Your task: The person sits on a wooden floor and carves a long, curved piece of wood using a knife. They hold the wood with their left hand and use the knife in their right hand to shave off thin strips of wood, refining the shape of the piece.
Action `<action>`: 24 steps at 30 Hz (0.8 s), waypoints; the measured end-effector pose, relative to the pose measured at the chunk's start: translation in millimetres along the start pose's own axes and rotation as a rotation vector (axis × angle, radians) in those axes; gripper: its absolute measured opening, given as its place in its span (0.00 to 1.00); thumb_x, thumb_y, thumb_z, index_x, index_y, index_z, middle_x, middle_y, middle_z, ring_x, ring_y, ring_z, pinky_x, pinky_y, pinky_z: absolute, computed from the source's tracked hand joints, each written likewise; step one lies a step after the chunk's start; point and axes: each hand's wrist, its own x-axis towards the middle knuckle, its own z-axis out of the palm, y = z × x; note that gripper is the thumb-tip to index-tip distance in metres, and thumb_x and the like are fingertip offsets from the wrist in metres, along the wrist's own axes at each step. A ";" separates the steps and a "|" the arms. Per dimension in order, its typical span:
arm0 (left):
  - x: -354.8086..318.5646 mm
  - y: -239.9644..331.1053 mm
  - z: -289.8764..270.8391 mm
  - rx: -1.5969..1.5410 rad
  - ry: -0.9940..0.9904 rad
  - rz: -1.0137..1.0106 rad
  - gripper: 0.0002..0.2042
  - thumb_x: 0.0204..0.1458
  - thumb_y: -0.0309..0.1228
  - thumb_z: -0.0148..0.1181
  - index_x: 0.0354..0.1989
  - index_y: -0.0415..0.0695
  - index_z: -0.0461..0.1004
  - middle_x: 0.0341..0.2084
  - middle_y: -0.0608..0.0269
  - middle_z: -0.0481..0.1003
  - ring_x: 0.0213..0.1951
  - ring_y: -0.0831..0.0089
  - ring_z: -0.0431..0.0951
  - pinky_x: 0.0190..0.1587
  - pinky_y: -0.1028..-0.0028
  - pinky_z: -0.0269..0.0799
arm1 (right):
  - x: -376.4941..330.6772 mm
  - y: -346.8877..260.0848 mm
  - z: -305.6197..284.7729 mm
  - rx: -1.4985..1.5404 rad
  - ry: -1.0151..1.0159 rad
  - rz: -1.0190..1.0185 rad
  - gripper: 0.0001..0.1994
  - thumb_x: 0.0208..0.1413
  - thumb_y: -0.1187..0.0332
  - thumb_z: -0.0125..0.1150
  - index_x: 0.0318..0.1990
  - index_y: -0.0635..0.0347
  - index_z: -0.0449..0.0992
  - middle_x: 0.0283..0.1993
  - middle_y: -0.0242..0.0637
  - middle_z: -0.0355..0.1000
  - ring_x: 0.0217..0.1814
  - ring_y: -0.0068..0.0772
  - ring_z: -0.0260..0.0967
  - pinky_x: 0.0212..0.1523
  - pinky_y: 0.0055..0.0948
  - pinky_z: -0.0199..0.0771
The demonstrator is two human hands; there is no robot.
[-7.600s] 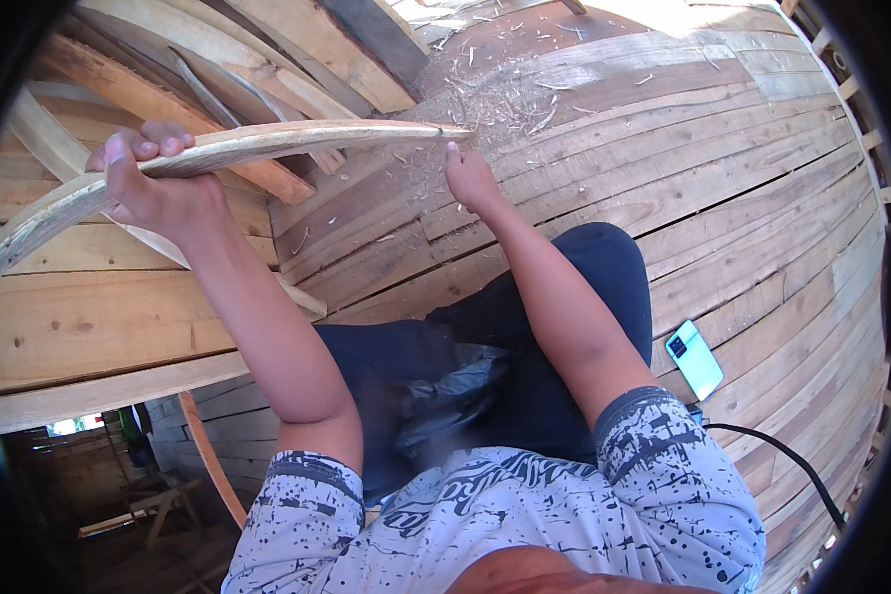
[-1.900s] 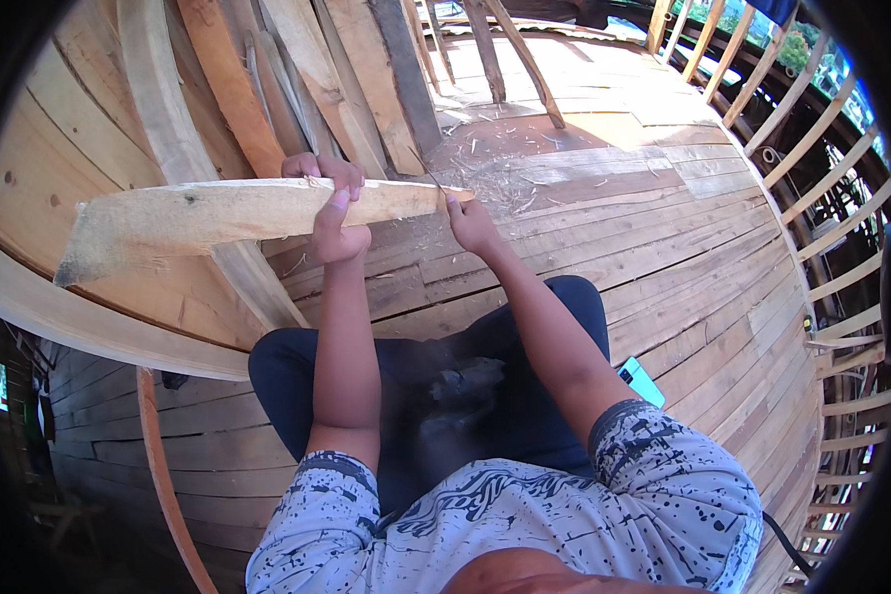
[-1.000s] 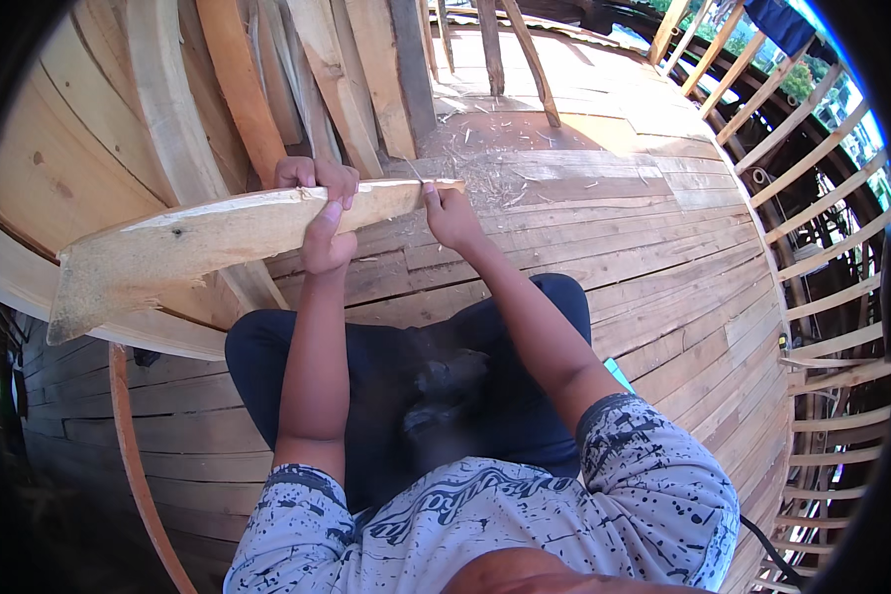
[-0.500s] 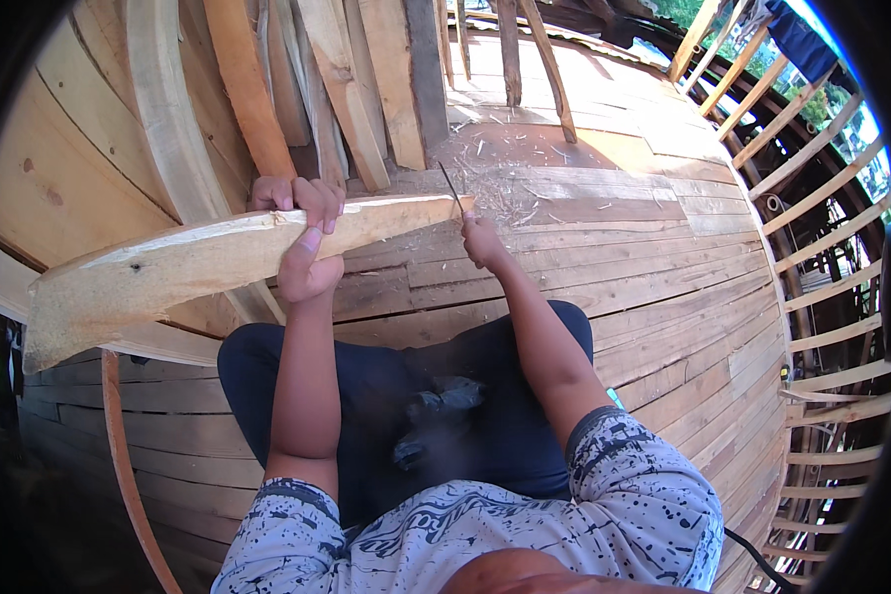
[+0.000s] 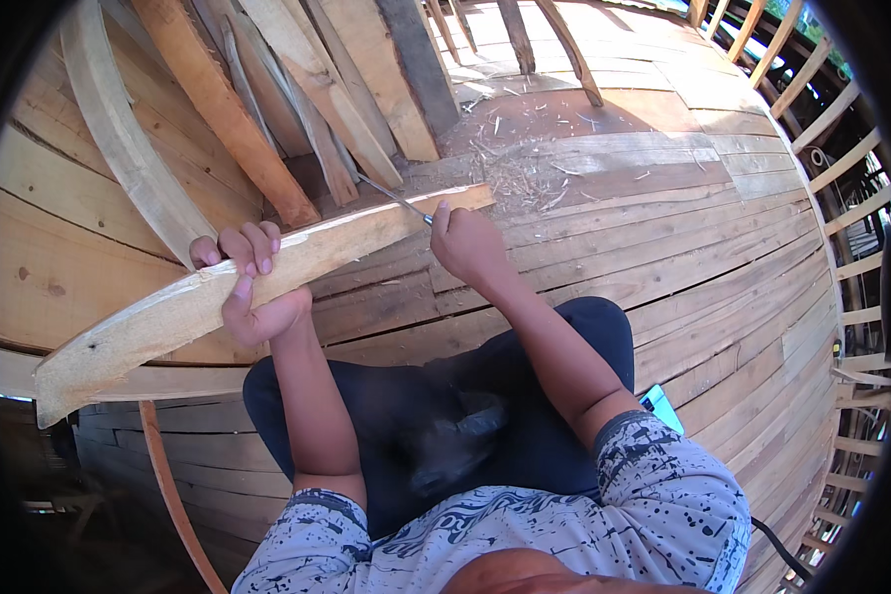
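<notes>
Gripping one curved plank (image 5: pixel 218 297), two hands.

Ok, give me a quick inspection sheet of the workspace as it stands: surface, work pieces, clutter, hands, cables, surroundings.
Surface: curved plank floor, bare wood, sunlit at the top.
Job's things: long curved wooden piece held up across the lap; thin metal blade laid against its upper edge.
Clutter: wood shavings scattered on the planks beyond the piece; a turquoise flat object beside the right leg.
Hands: left hand gripping the wooden piece near its middle; right hand closed on the blade's handle.
Cables: one dark cable at lower right.
Surroundings: leaning boards at upper left; upright wooden ribs along the right.
</notes>
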 end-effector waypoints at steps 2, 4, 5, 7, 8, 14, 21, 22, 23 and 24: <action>-0.2 -5.1 12.1 -0.021 0.024 -0.006 0.17 0.37 0.25 0.52 0.39 0.51 0.61 0.20 0.69 0.61 0.25 0.77 0.62 0.37 0.71 0.59 | -11.2 0.6 -3.1 0.010 0.032 0.003 0.27 0.66 0.56 0.37 0.28 0.68 0.79 0.29 0.61 0.75 0.34 0.65 0.75 0.43 0.56 0.73; 0.9 -8.1 18.3 -0.009 0.061 -0.001 0.17 0.37 0.25 0.51 0.39 0.51 0.60 0.20 0.69 0.61 0.24 0.77 0.62 0.37 0.71 0.59 | -7.8 9.2 2.0 0.001 0.100 -0.006 0.27 0.66 0.57 0.38 0.26 0.67 0.79 0.27 0.59 0.75 0.33 0.64 0.75 0.40 0.56 0.74; 2.1 -9.1 19.4 0.012 0.085 0.007 0.17 0.37 0.25 0.51 0.39 0.51 0.60 0.20 0.69 0.61 0.24 0.77 0.62 0.37 0.71 0.59 | -3.8 9.1 1.6 -0.003 0.141 -0.021 0.27 0.66 0.57 0.38 0.26 0.67 0.79 0.26 0.58 0.75 0.32 0.64 0.75 0.39 0.56 0.74; 2.4 -7.6 14.2 0.019 0.085 0.013 0.17 0.37 0.25 0.51 0.39 0.51 0.60 0.20 0.69 0.61 0.24 0.77 0.62 0.37 0.71 0.59 | -12.9 -5.3 -2.6 -0.014 0.077 -0.021 0.26 0.65 0.58 0.39 0.25 0.67 0.78 0.26 0.59 0.75 0.31 0.63 0.75 0.38 0.56 0.74; 2.0 -5.3 4.9 0.005 0.059 0.012 0.18 0.37 0.25 0.51 0.39 0.50 0.60 0.20 0.69 0.61 0.24 0.76 0.62 0.37 0.71 0.59 | -22.6 -21.5 -9.5 -0.018 0.043 -0.026 0.26 0.65 0.58 0.39 0.25 0.67 0.78 0.26 0.59 0.74 0.31 0.63 0.75 0.38 0.55 0.74; -8.3 -1.4 23.5 -0.035 -0.095 -0.024 0.17 0.38 0.25 0.53 0.39 0.50 0.59 0.20 0.68 0.60 0.25 0.75 0.62 0.38 0.68 0.58 | -25.8 -8.9 3.1 0.057 0.112 -0.095 0.24 0.64 0.59 0.40 0.27 0.68 0.77 0.28 0.60 0.74 0.33 0.64 0.74 0.38 0.55 0.74; -13.9 2.8 19.2 -0.031 -0.131 -0.037 0.16 0.40 0.27 0.54 0.38 0.50 0.59 0.20 0.69 0.59 0.24 0.76 0.61 0.37 0.70 0.57 | -4.0 34.9 10.4 -0.027 0.204 0.110 0.24 0.64 0.59 0.40 0.31 0.71 0.78 0.32 0.64 0.74 0.39 0.66 0.74 0.43 0.55 0.74; -12.7 0.6 15.3 -0.059 -0.153 -0.048 0.15 0.40 0.27 0.54 0.38 0.50 0.59 0.20 0.69 0.59 0.25 0.75 0.61 0.37 0.69 0.57 | -5.4 27.9 3.5 -0.059 0.171 0.037 0.24 0.64 0.59 0.39 0.32 0.71 0.78 0.32 0.64 0.74 0.39 0.66 0.74 0.43 0.55 0.74; -12.4 3.4 9.7 -0.070 -0.166 -0.062 0.15 0.40 0.27 0.54 0.37 0.50 0.59 0.20 0.69 0.59 0.25 0.75 0.61 0.37 0.69 0.58 | -15.9 13.7 -3.5 -0.087 0.120 -0.036 0.25 0.64 0.58 0.39 0.32 0.71 0.78 0.33 0.65 0.74 0.39 0.66 0.74 0.43 0.56 0.73; -12.3 7.2 5.0 -0.081 -0.180 -0.077 0.15 0.40 0.28 0.54 0.37 0.50 0.59 0.20 0.68 0.59 0.26 0.75 0.61 0.38 0.69 0.58 | -27.2 -1.3 -10.7 -0.116 0.069 -0.109 0.25 0.64 0.58 0.39 0.32 0.71 0.78 0.33 0.65 0.74 0.40 0.66 0.74 0.44 0.56 0.73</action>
